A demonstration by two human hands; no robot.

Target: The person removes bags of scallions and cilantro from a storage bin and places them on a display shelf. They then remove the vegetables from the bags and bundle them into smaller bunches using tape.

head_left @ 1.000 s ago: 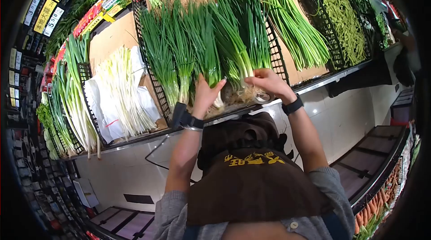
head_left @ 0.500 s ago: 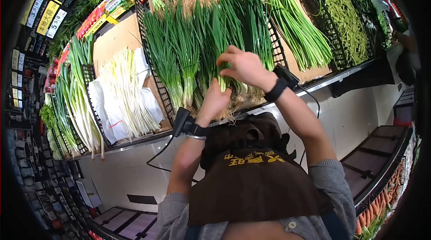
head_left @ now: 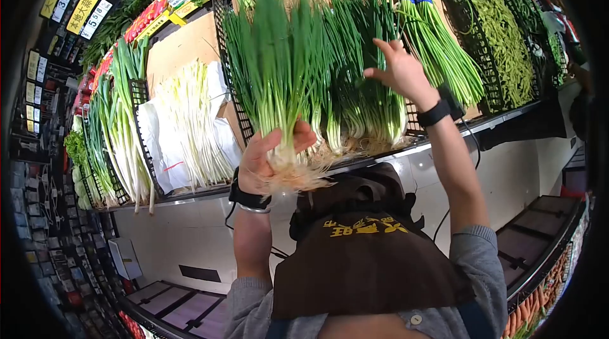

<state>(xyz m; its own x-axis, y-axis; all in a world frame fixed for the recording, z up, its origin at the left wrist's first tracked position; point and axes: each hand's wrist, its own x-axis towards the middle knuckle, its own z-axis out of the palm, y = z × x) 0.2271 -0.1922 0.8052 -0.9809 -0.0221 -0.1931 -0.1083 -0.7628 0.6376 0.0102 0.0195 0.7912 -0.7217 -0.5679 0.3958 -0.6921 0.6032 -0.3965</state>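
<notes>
My left hand point(head_left: 255, 160) is wrapped round the lower stems of a bunch of spring onions point(head_left: 284, 101). The bunch stands upright, its pale roots hanging over my wrist side and its green tips blurred by motion. To the right, my right hand point(head_left: 407, 75) is in the air with fingers spread and nothing in it. Below and behind that hand, more spring onions point(head_left: 374, 107) lie in rows in a black mesh crate point(head_left: 223, 41), roots toward me.
White-stemmed greens point(head_left: 190, 130) lie on paper left of the crate, beside leeks point(head_left: 129, 142). On the right are banded long green stems point(head_left: 438, 47) and a crate of green bean pods point(head_left: 501, 41). The metal shelf edge point(head_left: 190, 198) runs in front of me.
My left hand has lifted the bunch of spring onions up and leftward from the row. My right hand has let go of it and moved away to the right, fingers opening.
</notes>
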